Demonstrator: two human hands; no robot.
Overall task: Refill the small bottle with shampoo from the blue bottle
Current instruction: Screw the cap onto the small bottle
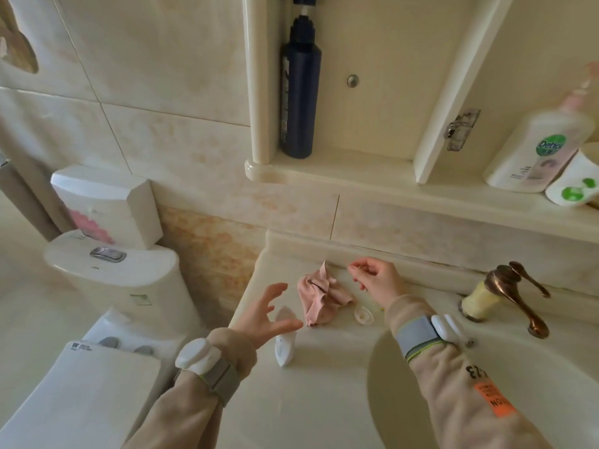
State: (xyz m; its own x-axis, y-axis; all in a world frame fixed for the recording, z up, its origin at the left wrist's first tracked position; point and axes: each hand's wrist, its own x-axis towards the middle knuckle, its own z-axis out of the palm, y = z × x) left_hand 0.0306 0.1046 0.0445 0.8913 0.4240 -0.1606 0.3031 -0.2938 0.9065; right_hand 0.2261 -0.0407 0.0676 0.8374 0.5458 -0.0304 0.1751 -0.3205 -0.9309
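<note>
Fingers (275,291) of the left hand (264,319) spread wide and hold nothing, just beside the small bottle (284,348), whose long axis runs away from the person. Farther back, the right hand (377,281) curls thumb toward forefinger; whether it pinches anything I cannot tell. Beyond both, the blue bottle (299,102) stands upright on the shelf (340,170), well apart.

I note: blue bottle (299,102) upper centre, glossy plastic; pink cloth (319,294) crumpled, matt; faucet (515,290) right, polished coppery metal; countertop (324,384) smooth, glossy
</note>
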